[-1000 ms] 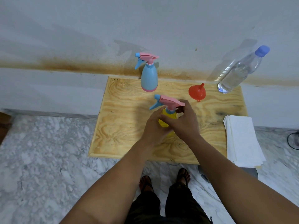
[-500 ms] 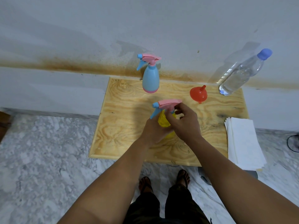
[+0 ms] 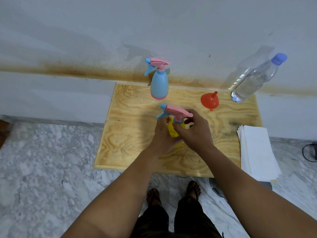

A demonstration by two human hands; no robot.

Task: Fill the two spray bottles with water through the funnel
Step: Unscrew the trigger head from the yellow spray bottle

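I have both hands closed around the small yellow plastic spray bottle near the middle of the pale plywood board. My left hand is wrapped around the bottle's body from the left, fingers curled shut on it, so most of the yellow is covered. My right hand sits just to the right and slightly above, fingertips pinched on the collar under the pink trigger head with a blue nozzle; the thumb and index are closed on that collar, the other fingers loosely curled. I cannot tell whether the head is loosened or fully seated on the neck.

Beyond my left hand, toward the wall, the light blue spray bottle with a pink base and pink trigger head stands upright at the far edge of the board, apart from everything else. Beyond my right hand and a little to its right, the red plastic funnel lies on the board with its spout pointing up and away. Further right of that, the clear plastic water bottle with a blue cap stands at the far right corner, capped and holding water. To the right of my right forearm, a stack of white paper sheets lies at the board's right edge.
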